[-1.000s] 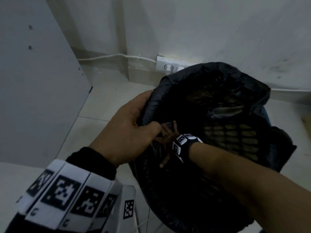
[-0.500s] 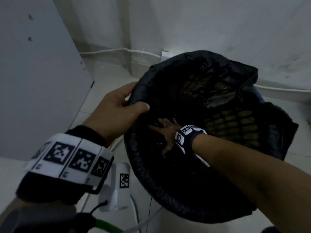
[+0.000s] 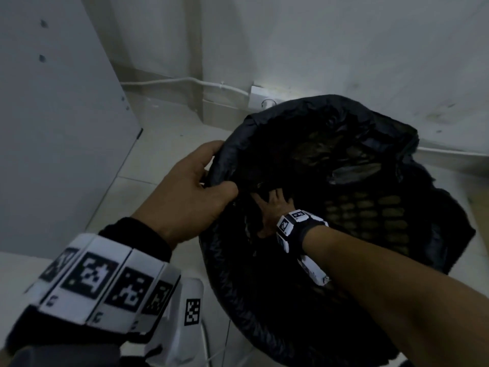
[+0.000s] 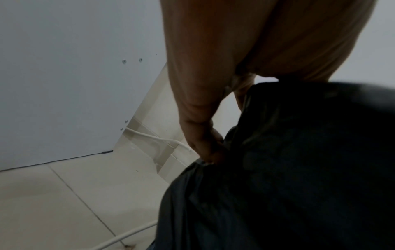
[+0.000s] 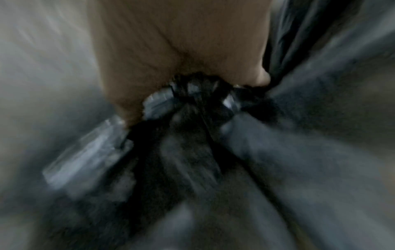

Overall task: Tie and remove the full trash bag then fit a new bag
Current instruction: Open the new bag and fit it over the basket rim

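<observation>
A black trash bag lines a dark mesh bin on the tiled floor, its film draped over the rim. My left hand grips the bag's left rim, thumb inside and fingers outside; the left wrist view shows those fingers curled into the black film. My right hand reaches inside the bag just beside the left thumb. The right wrist view is blurred, but black plastic bunches together at my right hand. The bag's contents are hidden in the dark.
A white cabinet panel stands close on the left. Behind the bin, a wall socket and a white cable run along the skirting. A loose cable lies on the floor tiles near the bin's left side.
My right hand's fingers, splayed inside the bag a second ago, have drawn in toward the left thumb and into the folds. My left hand keeps its grip on the rim.
</observation>
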